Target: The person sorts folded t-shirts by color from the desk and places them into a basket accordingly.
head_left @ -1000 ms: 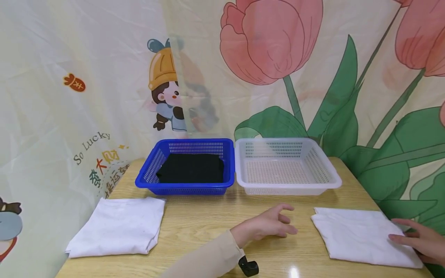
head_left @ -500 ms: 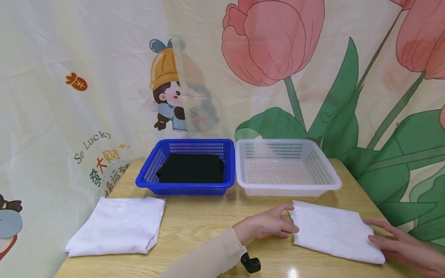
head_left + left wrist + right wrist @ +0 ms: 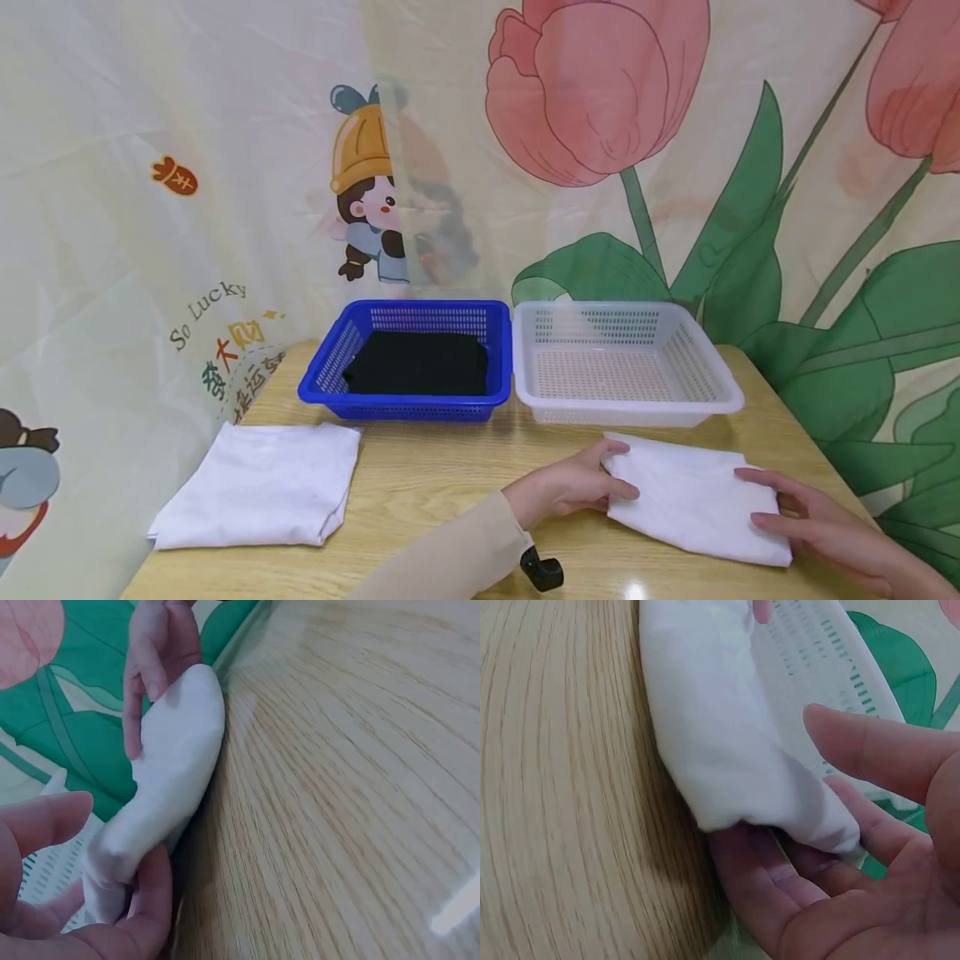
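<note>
A folded white cloth [image 3: 690,500] lies low over the right half of the table, between my two hands. At its left edge, my left hand [image 3: 566,487] holds it, fingers tucked beneath and thumb above, as the left wrist view shows around the cloth's near end [image 3: 112,862]. My right hand [image 3: 836,533] has the opposite edge; in the right wrist view its fingers [image 3: 757,885] go under the cloth [image 3: 712,712] while the thumb is raised off it. Parts of the fingers are hidden below the fabric.
Behind the hands stands a white perforated basket [image 3: 630,408], with a blue basket [image 3: 405,400] beside it holding folded black cloth [image 3: 416,362]. Another folded white cloth [image 3: 262,487] lies at the left of the wooden table [image 3: 420,492]. A printed curtain [image 3: 262,125] hangs behind.
The white cloth has slid left from the table's right side, and my right hand has moved left with it. My left hand, earlier apart from the cloth, is now at its left edge.
</note>
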The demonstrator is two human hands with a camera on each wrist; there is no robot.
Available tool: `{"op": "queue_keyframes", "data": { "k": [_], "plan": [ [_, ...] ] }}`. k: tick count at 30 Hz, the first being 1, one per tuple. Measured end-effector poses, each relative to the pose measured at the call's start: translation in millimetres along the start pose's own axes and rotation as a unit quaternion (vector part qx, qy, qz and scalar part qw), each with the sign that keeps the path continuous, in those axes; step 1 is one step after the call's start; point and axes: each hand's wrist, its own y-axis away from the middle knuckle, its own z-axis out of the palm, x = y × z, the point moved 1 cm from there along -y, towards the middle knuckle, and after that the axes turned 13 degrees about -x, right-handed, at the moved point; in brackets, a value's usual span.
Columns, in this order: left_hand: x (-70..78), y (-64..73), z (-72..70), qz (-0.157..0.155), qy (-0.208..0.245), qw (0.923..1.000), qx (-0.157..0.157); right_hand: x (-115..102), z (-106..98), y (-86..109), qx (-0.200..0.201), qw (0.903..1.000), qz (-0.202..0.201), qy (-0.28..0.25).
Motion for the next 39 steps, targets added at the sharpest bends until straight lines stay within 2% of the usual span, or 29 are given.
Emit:
{"op": "queue_keyframes", "data": {
  "k": [3,7,9,11,14,17,22,25,27,30,33,36,39],
  "plan": [
    [-2.8,4.1,-3.5,0.004,-0.040,0.9991,0.016,-6.2,8.4,-5.2,0.006,1.0000,-0.004,-0.003],
    [-3.2,9.2,-5.8,-0.007,-0.124,0.9895,0.074,-15.5,17.1,-11.5,0.019,0.9997,-0.004,0.017],
    [-3.3,11.3,-6.9,-0.007,-0.141,0.9850,0.098,-19.7,20.7,-14.5,0.025,0.9991,-0.002,0.033],
    [-3.7,13.4,-8.6,0.001,-0.137,0.9845,0.109,-23.3,23.9,-17.7,0.033,0.9984,-0.003,0.045],
    [-6.4,15.1,-13.3,0.014,-0.120,0.9869,0.106,-26.6,28.0,-22.7,0.040,0.9973,-0.008,0.062],
    [-10.0,17.8,-20.6,0.013,-0.108,0.9897,0.093,-28.3,31.8,-27.6,0.053,0.9943,-0.014,0.092],
    [-7.1,28.7,-28.3,0.015,-0.121,0.9898,0.075,-31.8,39.3,-29.2,0.076,0.9892,-0.028,0.122],
    [3.8,41.2,-26.8,0.026,-0.128,0.9890,0.070,-38.5,43.5,-23.7,0.094,0.9849,-0.043,0.139],
    [14.7,50.6,-24.1,0.039,-0.120,0.9903,0.059,-46.4,44.3,-17.1,0.104,0.9843,-0.055,0.131],
    [34.2,64.4,-19.0,0.056,-0.105,0.9921,0.038,-61.3,41.8,-4.3,0.103,0.9845,-0.100,0.101],
    [55.4,74.4,-15.9,0.075,-0.109,0.9907,0.030,-79.1,34.9,6.5,0.083,0.9820,-0.153,0.073],
    [74.9,77.8,-17.8,0.097,-0.114,0.9879,0.039,-99.3,24.7,10.1,0.077,0.9726,-0.203,0.084],
    [91.3,73.6,-25.7,0.114,-0.115,0.9847,0.065,-121.9,12.5,5.6,0.095,0.9633,-0.225,0.111]
  ]
}}
